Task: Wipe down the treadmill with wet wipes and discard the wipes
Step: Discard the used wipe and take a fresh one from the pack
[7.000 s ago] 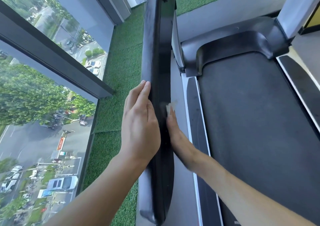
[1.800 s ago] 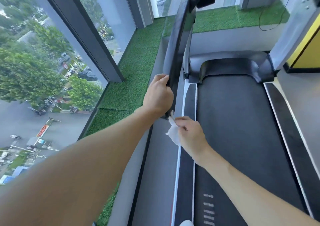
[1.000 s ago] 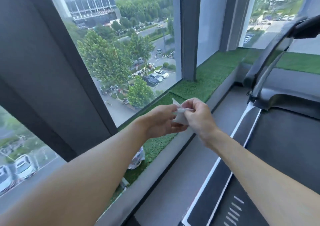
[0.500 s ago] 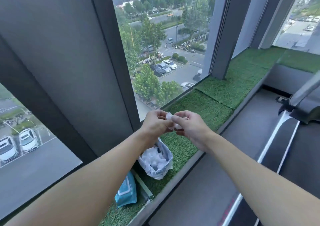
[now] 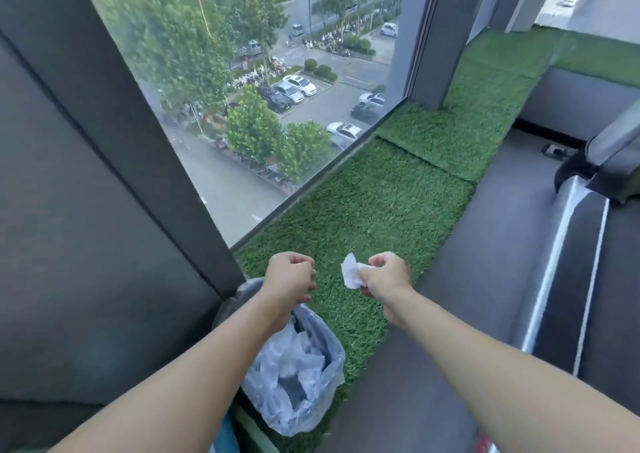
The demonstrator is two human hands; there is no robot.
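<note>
Over green turf (image 5: 381,210), a wipe (image 5: 349,275) is being pinched by the right hand (image 5: 386,276). The left hand (image 5: 289,277) is being held curled, empty.

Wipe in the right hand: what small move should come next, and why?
Probably swing the right hand left and down over the plastic bag and release: it pinches the crumpled wipe above the green turf, beside the bag's open mouth, not over it.

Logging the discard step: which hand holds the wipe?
The right hand pinches the white wipe; the left hand is a curled fist showing no wipe.
</note>
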